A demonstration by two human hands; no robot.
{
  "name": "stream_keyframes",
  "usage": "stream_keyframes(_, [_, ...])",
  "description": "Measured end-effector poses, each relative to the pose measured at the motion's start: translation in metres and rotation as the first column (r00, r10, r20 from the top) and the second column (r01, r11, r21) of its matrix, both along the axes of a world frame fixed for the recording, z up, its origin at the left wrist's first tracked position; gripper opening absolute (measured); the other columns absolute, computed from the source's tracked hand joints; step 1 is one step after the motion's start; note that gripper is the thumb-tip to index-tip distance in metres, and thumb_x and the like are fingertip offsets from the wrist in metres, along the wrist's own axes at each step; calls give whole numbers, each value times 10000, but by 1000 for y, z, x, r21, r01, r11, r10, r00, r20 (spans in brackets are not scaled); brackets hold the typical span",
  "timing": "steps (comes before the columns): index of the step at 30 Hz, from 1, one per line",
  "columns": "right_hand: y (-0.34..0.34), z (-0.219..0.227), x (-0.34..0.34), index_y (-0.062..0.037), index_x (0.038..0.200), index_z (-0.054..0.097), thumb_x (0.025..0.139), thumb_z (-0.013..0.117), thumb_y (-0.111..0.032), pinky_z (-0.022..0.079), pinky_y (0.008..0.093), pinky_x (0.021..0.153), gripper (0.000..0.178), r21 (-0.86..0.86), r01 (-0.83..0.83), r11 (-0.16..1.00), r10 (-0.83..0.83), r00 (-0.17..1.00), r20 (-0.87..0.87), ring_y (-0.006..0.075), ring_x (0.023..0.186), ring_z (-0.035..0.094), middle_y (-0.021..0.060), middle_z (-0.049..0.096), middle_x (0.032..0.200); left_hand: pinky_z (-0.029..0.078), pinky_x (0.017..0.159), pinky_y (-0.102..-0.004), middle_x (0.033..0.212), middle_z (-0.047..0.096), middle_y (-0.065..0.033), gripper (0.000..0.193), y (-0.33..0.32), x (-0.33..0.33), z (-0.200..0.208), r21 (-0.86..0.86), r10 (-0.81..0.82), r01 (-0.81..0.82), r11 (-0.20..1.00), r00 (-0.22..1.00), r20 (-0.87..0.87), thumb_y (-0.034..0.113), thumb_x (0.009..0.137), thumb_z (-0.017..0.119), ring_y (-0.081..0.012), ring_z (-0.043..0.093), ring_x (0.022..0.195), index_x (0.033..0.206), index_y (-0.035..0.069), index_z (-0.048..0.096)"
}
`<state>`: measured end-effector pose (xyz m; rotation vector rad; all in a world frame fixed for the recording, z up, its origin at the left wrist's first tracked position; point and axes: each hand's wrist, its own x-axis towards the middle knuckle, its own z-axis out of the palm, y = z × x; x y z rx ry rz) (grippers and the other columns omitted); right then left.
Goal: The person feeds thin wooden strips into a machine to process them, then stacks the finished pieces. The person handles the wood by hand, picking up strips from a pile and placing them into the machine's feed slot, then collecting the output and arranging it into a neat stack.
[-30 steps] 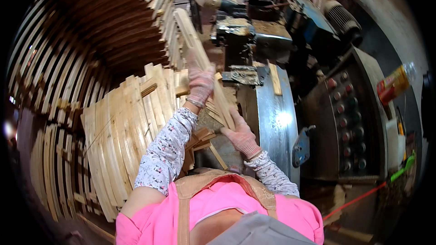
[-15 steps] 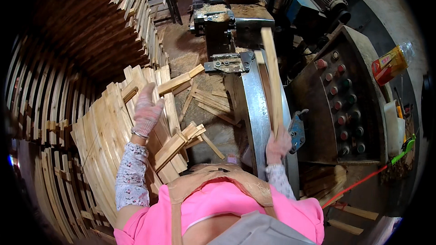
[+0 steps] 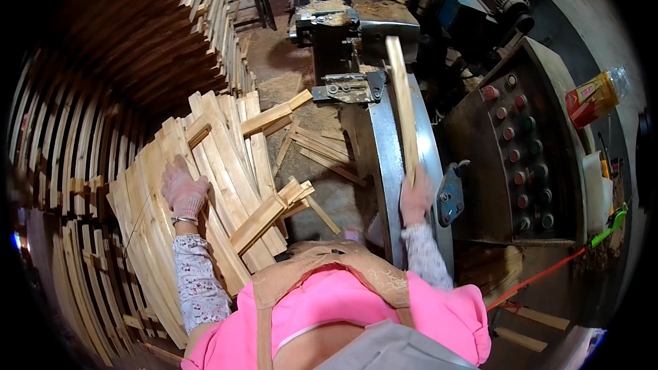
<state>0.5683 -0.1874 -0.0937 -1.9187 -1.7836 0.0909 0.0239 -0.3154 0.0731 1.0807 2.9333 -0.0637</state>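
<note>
In a thin pale glove, my right hand [image 3: 415, 200] is closed round the near end of a wooden strip [image 3: 401, 106]. The strip points away from me over the shiny metal table [image 3: 425, 138] of a machine. My left hand [image 3: 184, 192], gloved too, rests on a fanned stack of pale wooden boards [image 3: 154, 212] at my left, its fingers spread over the top boards. Whether its fingertips hook a board edge is hard to make out. Shorter wood pieces [image 3: 259, 225] lie crosswise on the stack's right side.
A bracket with a clamp [image 3: 349, 88] sits at the table's far end, a blue metal fitting [image 3: 449, 197] at its right edge. A button panel [image 3: 524, 151] stands to the right, with a yellow bottle [image 3: 595, 98] on it. Offcuts [image 3: 325, 154] litter the floor. Tall wood stacks [image 3: 62, 137] line the left.
My left hand has moved left and nearer, coming down onto the boards. The strip in my right hand has swung slightly left and now lies lower along the metal table.
</note>
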Motion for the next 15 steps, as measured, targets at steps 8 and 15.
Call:
stream_keyframes(8, [-161,10,54,-115,1431,650,893,775,-269,502,520,1048,574,-138,82,987,-66,991,116,406,1226,630,163,691,1354,406,1156,-559,1605,408,-283,926,14,8,-21,-146,-22,-2,989,987,-161,183,805,751,-441,453,1453,1643,113,366])
stream_keyframes(15, [-16,-6,22,-123,1328,709,904,749,-288,514,523,926,457,42,-125,991,116,977,180,377,1053,652,134,729,1131,423,1158,-528,1460,534,-244,814,9,-10,-30,98,-90,100,990,991,-99,112,847,648,-420,505,1378,1622,61,402])
